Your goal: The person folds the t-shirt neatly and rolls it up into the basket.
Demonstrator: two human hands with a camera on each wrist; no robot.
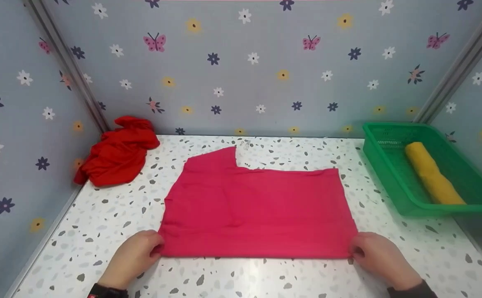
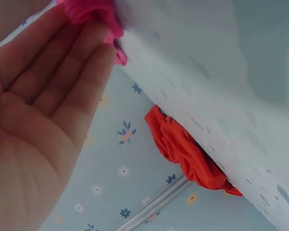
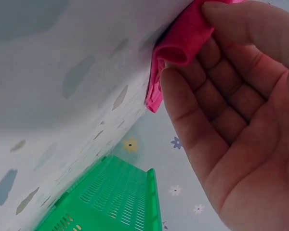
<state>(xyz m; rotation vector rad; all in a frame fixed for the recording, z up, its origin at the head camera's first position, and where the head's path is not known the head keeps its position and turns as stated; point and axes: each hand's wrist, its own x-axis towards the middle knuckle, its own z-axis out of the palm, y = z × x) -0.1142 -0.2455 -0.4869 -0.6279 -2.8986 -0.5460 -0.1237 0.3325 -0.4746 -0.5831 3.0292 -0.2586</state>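
Pink cloth (image 1: 282, 198) lies spread on the speckled surface (image 1: 249, 279), near the centre of the head view I follow from a distance, with a hand at each near corner. At the cloth's 8 o'clock corner, the left hand (image 1: 137, 250) pinches the fabric between thumb and fingers; at 4 o'clock, the right hand (image 1: 383, 254) does likewise, its wrist view showing me a rolled-over edge in the grip. I read the paired hold as a way to keep that near edge straight and its ends level. The far side is stepped, one part jutting toward 11 o'clock, and no hand holds it; its own weight, I judge, keeps it flat. Between 9 and 10 o'clock, apart from the cloth, red fabric (image 1: 118, 153) sits crumpled by the patterned wall (image 1: 13, 136), a position that probably leaves the hands room. Between 2 and 3 o'clock, a green basket (image 1: 447, 157) contains a yellow roll (image 1: 433, 174), laid lengthwise, I suspect, because it fits best that way.
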